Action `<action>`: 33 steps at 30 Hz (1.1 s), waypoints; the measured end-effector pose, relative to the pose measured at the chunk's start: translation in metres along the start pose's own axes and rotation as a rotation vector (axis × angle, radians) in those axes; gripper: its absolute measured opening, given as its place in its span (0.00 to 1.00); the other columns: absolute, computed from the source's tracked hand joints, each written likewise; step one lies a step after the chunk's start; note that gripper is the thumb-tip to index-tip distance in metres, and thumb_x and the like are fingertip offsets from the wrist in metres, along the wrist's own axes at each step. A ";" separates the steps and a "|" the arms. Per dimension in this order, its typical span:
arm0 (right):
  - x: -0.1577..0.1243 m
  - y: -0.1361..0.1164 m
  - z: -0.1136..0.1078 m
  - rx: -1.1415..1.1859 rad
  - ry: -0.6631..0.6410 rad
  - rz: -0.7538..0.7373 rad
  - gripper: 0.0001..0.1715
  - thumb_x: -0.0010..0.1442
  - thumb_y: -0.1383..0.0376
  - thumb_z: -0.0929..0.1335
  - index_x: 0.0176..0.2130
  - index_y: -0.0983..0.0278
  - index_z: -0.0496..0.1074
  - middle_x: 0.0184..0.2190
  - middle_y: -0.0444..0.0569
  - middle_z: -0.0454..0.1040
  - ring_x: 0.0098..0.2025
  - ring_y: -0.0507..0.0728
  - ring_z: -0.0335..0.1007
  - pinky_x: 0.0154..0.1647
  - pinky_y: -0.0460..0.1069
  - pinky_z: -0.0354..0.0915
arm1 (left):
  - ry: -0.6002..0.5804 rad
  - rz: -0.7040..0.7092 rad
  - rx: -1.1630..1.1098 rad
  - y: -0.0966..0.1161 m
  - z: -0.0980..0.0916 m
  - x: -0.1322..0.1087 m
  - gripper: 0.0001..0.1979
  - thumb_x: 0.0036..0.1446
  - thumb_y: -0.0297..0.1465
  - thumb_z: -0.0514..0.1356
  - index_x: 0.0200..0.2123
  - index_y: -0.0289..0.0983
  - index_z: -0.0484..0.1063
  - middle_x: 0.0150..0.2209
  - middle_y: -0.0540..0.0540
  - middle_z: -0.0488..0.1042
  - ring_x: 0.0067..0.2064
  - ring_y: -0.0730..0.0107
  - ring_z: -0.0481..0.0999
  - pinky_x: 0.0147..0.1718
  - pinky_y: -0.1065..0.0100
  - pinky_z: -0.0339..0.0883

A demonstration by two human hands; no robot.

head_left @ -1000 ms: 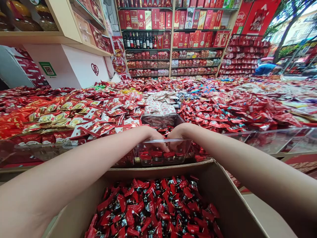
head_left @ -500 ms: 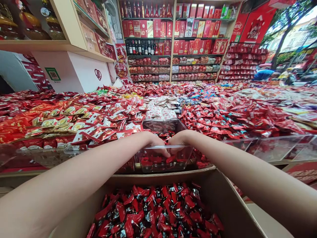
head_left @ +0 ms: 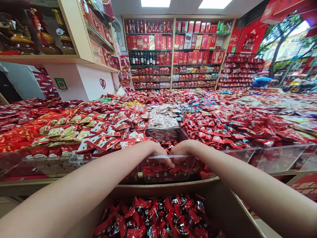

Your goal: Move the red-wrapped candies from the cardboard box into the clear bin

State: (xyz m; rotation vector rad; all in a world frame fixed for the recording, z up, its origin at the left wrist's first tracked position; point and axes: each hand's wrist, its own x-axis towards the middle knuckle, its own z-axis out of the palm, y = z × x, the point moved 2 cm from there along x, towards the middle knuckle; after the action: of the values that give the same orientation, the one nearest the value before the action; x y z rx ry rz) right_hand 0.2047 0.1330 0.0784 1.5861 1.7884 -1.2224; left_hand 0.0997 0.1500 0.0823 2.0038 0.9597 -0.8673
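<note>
Both my hands reach into a clear plastic bin (head_left: 184, 134) at the front of the candy display. My left hand (head_left: 158, 152) and my right hand (head_left: 182, 150) are side by side, wrists bent down, fingers curled into the red wrapped candies (head_left: 158, 170) lying in the bin. The fingertips are partly hidden by the bin's front wall and the candies. Below my arms sits a cardboard box (head_left: 220, 198) filled with red and black wrapped candies (head_left: 160, 218).
A wide display of red, gold and white candy packets (head_left: 104, 129) spreads left, right and behind the bin. Clear bins (head_left: 277, 158) line the front edge. Shelves with red boxes and bottles (head_left: 173, 53) stand at the back. A person in blue (head_left: 262, 81) is far right.
The view has tilted upward, so the display and box sit lower in the picture. My hands stay in the bin, pressed a little deeper among the candies.
</note>
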 end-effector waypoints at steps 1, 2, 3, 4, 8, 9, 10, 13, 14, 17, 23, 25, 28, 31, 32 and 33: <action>0.000 0.000 0.000 0.008 -0.007 -0.003 0.12 0.41 0.65 0.65 0.29 0.69 0.66 0.21 0.46 0.68 0.19 0.52 0.66 0.19 0.48 0.64 | 0.001 0.001 0.001 0.000 0.000 0.001 0.25 0.41 0.47 0.52 0.41 0.39 0.63 0.40 0.46 0.69 0.38 0.64 0.68 0.33 0.67 0.64; -0.001 0.000 0.001 0.017 -0.012 -0.003 0.12 0.41 0.65 0.65 0.29 0.69 0.66 0.21 0.45 0.68 0.19 0.51 0.66 0.19 0.48 0.64 | 0.000 0.001 0.001 -0.001 -0.001 0.001 0.24 0.41 0.47 0.53 0.40 0.39 0.64 0.40 0.46 0.69 0.38 0.63 0.68 0.33 0.66 0.64; -0.001 -0.001 0.001 0.021 -0.017 -0.003 0.11 0.41 0.65 0.65 0.29 0.69 0.66 0.21 0.45 0.68 0.19 0.51 0.65 0.19 0.48 0.64 | -0.003 0.000 -0.002 0.000 -0.001 0.000 0.24 0.42 0.46 0.52 0.39 0.38 0.64 0.38 0.46 0.70 0.37 0.63 0.68 0.33 0.66 0.64; -0.001 -0.001 0.001 0.017 -0.017 -0.004 0.11 0.41 0.65 0.65 0.29 0.69 0.66 0.20 0.45 0.68 0.19 0.51 0.65 0.19 0.47 0.64 | -0.009 -0.002 -0.007 0.000 -0.001 -0.001 0.23 0.42 0.46 0.52 0.39 0.38 0.65 0.37 0.46 0.70 0.36 0.64 0.69 0.32 0.66 0.65; 0.002 0.001 -0.001 -0.023 0.009 0.001 0.12 0.41 0.64 0.65 0.28 0.69 0.67 0.18 0.44 0.67 0.19 0.51 0.64 0.18 0.46 0.63 | -0.042 -0.004 -0.037 0.003 0.001 -0.006 0.20 0.43 0.45 0.52 0.37 0.38 0.66 0.32 0.46 0.72 0.31 0.65 0.71 0.30 0.66 0.66; 0.003 0.001 -0.002 -0.042 0.020 -0.003 0.11 0.42 0.64 0.65 0.28 0.69 0.67 0.18 0.44 0.66 0.19 0.50 0.64 0.18 0.46 0.62 | -0.048 -0.008 -0.041 0.004 0.001 -0.008 0.20 0.44 0.45 0.52 0.36 0.38 0.66 0.31 0.46 0.72 0.30 0.65 0.71 0.29 0.66 0.66; 0.005 0.002 -0.003 -0.066 0.035 -0.014 0.11 0.42 0.64 0.65 0.27 0.69 0.67 0.18 0.44 0.66 0.19 0.50 0.64 0.18 0.45 0.62 | -0.053 -0.013 -0.043 0.005 0.002 -0.008 0.20 0.44 0.45 0.52 0.35 0.38 0.67 0.30 0.46 0.72 0.30 0.65 0.71 0.29 0.66 0.66; 0.007 0.001 -0.005 -0.141 0.083 -0.054 0.10 0.42 0.63 0.64 0.26 0.69 0.67 0.17 0.43 0.65 0.18 0.49 0.62 0.18 0.44 0.60 | -0.037 -0.016 -0.031 0.005 0.002 -0.009 0.19 0.45 0.44 0.51 0.34 0.37 0.68 0.29 0.46 0.72 0.29 0.65 0.71 0.29 0.64 0.66; 0.007 0.001 -0.005 -0.152 0.088 -0.056 0.11 0.42 0.63 0.64 0.26 0.69 0.67 0.17 0.43 0.65 0.18 0.49 0.62 0.18 0.44 0.60 | -0.022 -0.013 -0.022 0.005 0.002 -0.008 0.18 0.45 0.44 0.51 0.34 0.37 0.68 0.30 0.46 0.73 0.30 0.64 0.71 0.29 0.64 0.66; 0.006 0.000 -0.004 -0.166 0.077 -0.053 0.11 0.42 0.63 0.64 0.26 0.69 0.67 0.18 0.43 0.65 0.18 0.49 0.62 0.17 0.44 0.59 | 0.032 -0.007 0.014 0.005 0.000 -0.007 0.18 0.44 0.43 0.52 0.35 0.38 0.67 0.34 0.46 0.72 0.34 0.63 0.70 0.32 0.65 0.65; 0.004 0.000 -0.005 -0.173 0.086 -0.078 0.11 0.43 0.62 0.64 0.26 0.69 0.67 0.18 0.44 0.65 0.19 0.50 0.63 0.15 0.43 0.57 | 0.078 -0.017 0.066 0.008 -0.002 -0.011 0.22 0.42 0.44 0.54 0.38 0.36 0.66 0.42 0.42 0.68 0.39 0.59 0.68 0.31 0.65 0.65; 0.003 0.001 -0.004 -0.163 0.074 -0.068 0.11 0.43 0.63 0.64 0.26 0.69 0.67 0.17 0.44 0.65 0.19 0.50 0.63 0.15 0.43 0.57 | 0.078 -0.015 0.066 0.008 -0.002 -0.012 0.23 0.41 0.45 0.54 0.38 0.37 0.66 0.42 0.42 0.68 0.38 0.60 0.68 0.31 0.66 0.65; 0.002 0.001 -0.003 -0.123 0.059 -0.040 0.11 0.43 0.63 0.64 0.27 0.69 0.67 0.18 0.44 0.65 0.19 0.50 0.63 0.16 0.43 0.58 | 0.066 -0.009 0.054 0.006 -0.001 -0.009 0.23 0.40 0.47 0.54 0.37 0.38 0.67 0.39 0.45 0.70 0.35 0.63 0.70 0.29 0.68 0.65; 0.002 0.001 -0.003 -0.107 0.062 -0.018 0.11 0.43 0.63 0.64 0.27 0.69 0.67 0.18 0.44 0.65 0.19 0.50 0.63 0.16 0.43 0.58 | 0.062 -0.010 0.041 0.003 -0.002 -0.005 0.23 0.41 0.47 0.53 0.36 0.37 0.67 0.36 0.44 0.71 0.30 0.64 0.70 0.25 0.68 0.65; 0.002 0.001 -0.003 -0.107 0.062 -0.016 0.11 0.43 0.63 0.64 0.27 0.69 0.67 0.18 0.44 0.65 0.19 0.50 0.63 0.16 0.43 0.58 | 0.064 -0.010 0.039 0.002 -0.002 -0.004 0.23 0.41 0.46 0.53 0.36 0.36 0.67 0.35 0.44 0.71 0.29 0.65 0.70 0.24 0.67 0.65; 0.002 0.001 -0.003 -0.108 0.064 -0.018 0.11 0.43 0.63 0.64 0.26 0.69 0.67 0.18 0.44 0.65 0.19 0.50 0.63 0.16 0.43 0.58 | 0.066 -0.008 0.038 0.001 -0.003 -0.003 0.23 0.41 0.46 0.53 0.36 0.36 0.67 0.34 0.44 0.71 0.28 0.65 0.70 0.24 0.67 0.65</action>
State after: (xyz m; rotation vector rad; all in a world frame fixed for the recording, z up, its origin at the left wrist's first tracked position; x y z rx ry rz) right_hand 0.2053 0.1363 0.0778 1.5671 1.8798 -1.0746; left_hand 0.1003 0.1506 0.0862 2.0731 0.9959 -0.8343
